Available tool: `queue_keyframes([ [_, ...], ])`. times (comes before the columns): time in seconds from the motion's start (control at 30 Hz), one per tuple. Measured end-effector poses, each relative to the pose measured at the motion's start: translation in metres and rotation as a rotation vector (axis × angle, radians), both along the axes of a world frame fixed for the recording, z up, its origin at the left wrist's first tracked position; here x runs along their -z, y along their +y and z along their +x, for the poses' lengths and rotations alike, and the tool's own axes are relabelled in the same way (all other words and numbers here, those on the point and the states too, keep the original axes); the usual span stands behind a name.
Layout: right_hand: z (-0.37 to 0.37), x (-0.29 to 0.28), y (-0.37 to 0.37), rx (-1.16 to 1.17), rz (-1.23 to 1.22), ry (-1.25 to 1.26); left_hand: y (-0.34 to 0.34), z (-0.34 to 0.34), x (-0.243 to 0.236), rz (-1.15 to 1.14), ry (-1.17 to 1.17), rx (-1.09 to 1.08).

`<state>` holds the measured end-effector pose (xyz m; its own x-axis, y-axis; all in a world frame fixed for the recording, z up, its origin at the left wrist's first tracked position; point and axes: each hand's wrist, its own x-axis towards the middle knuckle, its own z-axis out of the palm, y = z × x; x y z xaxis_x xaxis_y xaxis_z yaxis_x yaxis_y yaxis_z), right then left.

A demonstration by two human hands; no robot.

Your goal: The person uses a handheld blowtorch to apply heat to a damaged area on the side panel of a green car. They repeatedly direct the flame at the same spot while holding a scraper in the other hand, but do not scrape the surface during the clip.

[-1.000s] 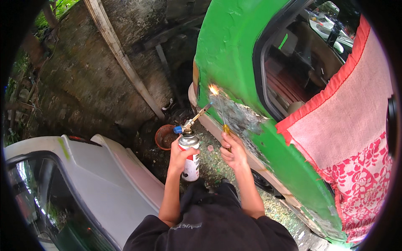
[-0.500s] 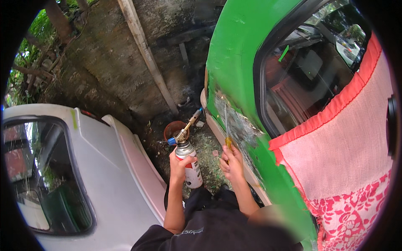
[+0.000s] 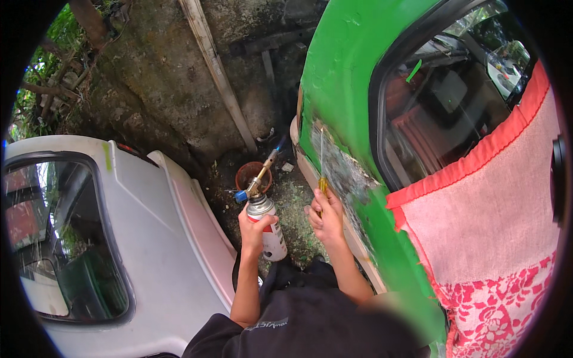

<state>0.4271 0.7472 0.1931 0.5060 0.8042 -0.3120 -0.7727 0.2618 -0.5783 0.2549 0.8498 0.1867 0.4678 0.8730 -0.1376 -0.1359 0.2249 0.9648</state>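
Note:
My left hand (image 3: pixel 252 231) is wrapped round the can of a gas blowtorch (image 3: pixel 271 237), white and red with a brass nozzle and a blue knob. A small blue flame shows at the nozzle tip, which points up and away, a little short of the green car. In my right hand (image 3: pixel 327 218) is a screwdriver (image 3: pixel 323 184), gripped by its yellow handle. Its long thin shaft reaches up over a scraped, bare grey patch (image 3: pixel 343 171) on the green car body (image 3: pixel 343 77). Whether the tip touches the patch I cannot tell.
At the left stands a white car (image 3: pixel 161 238). A reddish bucket (image 3: pixel 246 177) sits on the littered ground beyond the torch. A wooden plank (image 3: pixel 218 77) leans on the dirty wall. Over the green car's side hangs a pink and red cloth (image 3: pixel 477 203).
The torch has shifted slightly left and away from the green car, its flame now pointing more upward. My right hand and screwdriver have moved slightly up and left in view.

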Motion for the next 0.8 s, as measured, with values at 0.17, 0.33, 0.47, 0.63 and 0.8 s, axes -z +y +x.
queue_keyframes([
  [0.17,-0.008,-0.011,-0.024,-0.013,-0.02,0.019,0.002,0.003,-0.001,0.022,0.007,0.015],
  [0.33,-0.003,-0.011,0.001,-0.008,0.012,0.072,-0.001,0.01,-0.002,0.011,0.015,0.031],
  [0.47,-0.009,-0.006,-0.023,-0.004,0.022,0.079,0.003,0.004,-0.003,0.031,0.031,0.074],
  [0.63,-0.004,-0.006,-0.032,-0.05,-0.033,-0.027,0.004,0.002,-0.011,0.043,0.053,0.141],
  [0.8,-0.008,-0.001,-0.051,-0.05,-0.068,-0.065,0.004,0.008,-0.007,0.041,0.056,0.138],
])
